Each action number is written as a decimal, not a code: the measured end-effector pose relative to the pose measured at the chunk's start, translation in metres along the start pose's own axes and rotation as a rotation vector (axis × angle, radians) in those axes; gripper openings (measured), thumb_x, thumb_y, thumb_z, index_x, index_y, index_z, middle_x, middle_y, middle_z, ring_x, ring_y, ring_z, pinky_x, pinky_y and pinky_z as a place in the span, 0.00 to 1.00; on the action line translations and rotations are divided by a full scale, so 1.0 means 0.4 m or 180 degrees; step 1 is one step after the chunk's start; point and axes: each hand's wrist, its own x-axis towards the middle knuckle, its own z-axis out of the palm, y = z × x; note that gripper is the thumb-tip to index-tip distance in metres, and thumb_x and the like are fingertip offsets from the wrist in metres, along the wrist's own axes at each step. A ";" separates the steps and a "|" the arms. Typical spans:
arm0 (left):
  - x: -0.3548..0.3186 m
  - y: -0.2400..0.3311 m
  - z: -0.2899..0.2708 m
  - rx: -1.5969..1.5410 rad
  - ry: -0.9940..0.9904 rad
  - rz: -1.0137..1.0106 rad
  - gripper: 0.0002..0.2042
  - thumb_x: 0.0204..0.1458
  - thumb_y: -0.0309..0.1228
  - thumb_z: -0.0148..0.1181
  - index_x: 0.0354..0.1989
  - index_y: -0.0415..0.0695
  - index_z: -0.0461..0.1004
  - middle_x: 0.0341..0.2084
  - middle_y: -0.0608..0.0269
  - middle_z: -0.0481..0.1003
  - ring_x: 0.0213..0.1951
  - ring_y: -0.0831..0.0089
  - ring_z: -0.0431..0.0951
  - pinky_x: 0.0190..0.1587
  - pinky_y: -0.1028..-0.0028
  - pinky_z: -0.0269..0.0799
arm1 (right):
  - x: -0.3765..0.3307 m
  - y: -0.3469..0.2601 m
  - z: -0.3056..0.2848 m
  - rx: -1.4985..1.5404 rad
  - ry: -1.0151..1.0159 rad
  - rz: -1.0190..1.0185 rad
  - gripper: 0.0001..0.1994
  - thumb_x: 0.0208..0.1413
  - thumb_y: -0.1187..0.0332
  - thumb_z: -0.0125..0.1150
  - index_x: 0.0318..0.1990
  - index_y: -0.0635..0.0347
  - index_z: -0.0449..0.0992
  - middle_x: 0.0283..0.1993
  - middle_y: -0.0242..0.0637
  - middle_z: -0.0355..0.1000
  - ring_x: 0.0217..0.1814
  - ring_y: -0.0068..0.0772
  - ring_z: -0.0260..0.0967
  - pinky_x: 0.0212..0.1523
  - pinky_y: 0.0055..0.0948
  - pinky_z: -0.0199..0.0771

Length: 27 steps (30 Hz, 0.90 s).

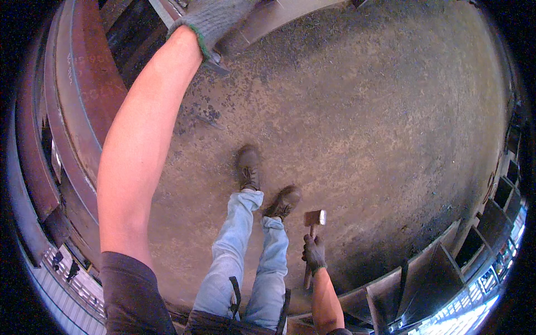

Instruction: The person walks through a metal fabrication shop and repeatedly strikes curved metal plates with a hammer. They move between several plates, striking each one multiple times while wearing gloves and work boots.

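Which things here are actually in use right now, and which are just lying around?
In use:
- hammer, gripped by its handle in the gloved right hand
- steel piece at the top, where the gloved left hand reaches; the contact itself can't be made out

Lying about:
- curved rusty steel beams on the left
- dark steel boxes at lower right
- gritty floor

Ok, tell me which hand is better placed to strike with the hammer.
Right. The right hand, in a dark glove, already grips the hammer by its handle, head pointing up, beside the legs. The left hand, in a grey glove, is stretched far out, resting on a steel beam.
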 end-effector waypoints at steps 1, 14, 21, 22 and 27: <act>0.000 -0.002 0.000 0.0066 0.0014 0.0013 0.14 0.59 0.33 0.62 0.43 0.32 0.74 0.33 0.59 0.79 0.38 0.72 0.79 0.45 0.71 0.76 | 0.001 0.001 0.002 0.0025 0.0061 -0.0001 0.16 0.61 0.54 0.62 0.41 0.55 0.68 0.24 0.28 0.63 0.18 0.25 0.62 0.17 0.31 0.66; -0.035 0.057 -0.011 0.0707 0.0114 -0.0068 0.21 0.55 0.38 0.67 0.47 0.32 0.75 0.36 0.56 0.80 0.41 0.69 0.79 0.47 0.69 0.75 | 0.016 -0.023 0.006 0.0212 0.0038 -0.0025 0.15 0.61 0.56 0.61 0.42 0.55 0.67 0.23 0.27 0.62 0.17 0.25 0.61 0.17 0.31 0.64; -0.028 0.007 -0.017 0.0633 0.0037 0.0254 0.21 0.55 0.39 0.66 0.50 0.36 0.75 0.39 0.50 0.80 0.45 0.66 0.79 0.52 0.67 0.72 | -0.105 -0.159 0.024 -0.0074 0.0364 -0.0859 0.15 0.64 0.55 0.60 0.40 0.56 0.68 0.23 0.28 0.63 0.17 0.23 0.61 0.17 0.30 0.63; -0.035 0.061 -0.013 0.0649 0.0016 -0.0224 0.22 0.54 0.40 0.66 0.51 0.36 0.74 0.39 0.50 0.80 0.44 0.64 0.80 0.51 0.65 0.73 | -0.136 -0.238 0.015 -0.0278 0.0478 -0.1128 0.16 0.65 0.55 0.60 0.43 0.59 0.70 0.27 0.32 0.68 0.23 0.24 0.64 0.22 0.32 0.66; 0.008 -0.061 -0.034 0.0945 0.0021 0.0228 0.25 0.49 0.49 0.69 0.53 0.50 0.80 0.43 0.53 0.83 0.48 0.57 0.83 0.54 0.61 0.77 | -0.412 -0.758 0.033 -0.0378 0.0682 -0.2983 0.15 0.67 0.60 0.61 0.51 0.62 0.73 0.35 0.34 0.72 0.33 0.23 0.65 0.33 0.31 0.70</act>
